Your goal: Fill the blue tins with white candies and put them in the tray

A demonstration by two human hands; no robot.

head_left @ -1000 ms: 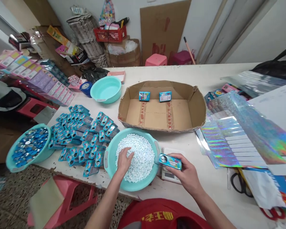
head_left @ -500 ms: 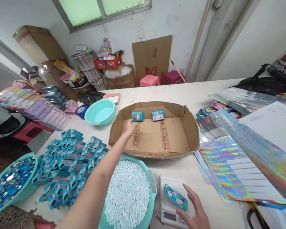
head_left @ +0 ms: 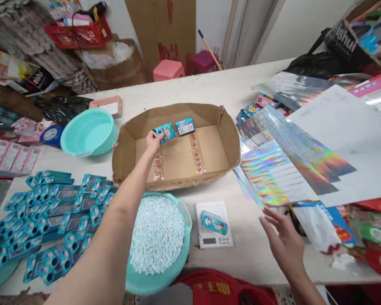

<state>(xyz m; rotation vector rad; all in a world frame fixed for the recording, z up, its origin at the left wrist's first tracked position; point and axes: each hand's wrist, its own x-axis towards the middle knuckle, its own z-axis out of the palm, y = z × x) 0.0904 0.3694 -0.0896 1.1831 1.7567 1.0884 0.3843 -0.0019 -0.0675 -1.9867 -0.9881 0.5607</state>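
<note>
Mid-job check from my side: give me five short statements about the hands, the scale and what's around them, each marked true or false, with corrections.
1. The left hand grasps a small blue box inside the carton. True.
2. A blue tin lies on the scale. True.
3. The right hand is holding the blue tin. False: it holds nothing, its fingers apart, to the right of the scale.
4. The basin of white pieces stands to the right of the scale. False: it stands to the left of it.
5. A second blue box is in the carton. True.
</note>
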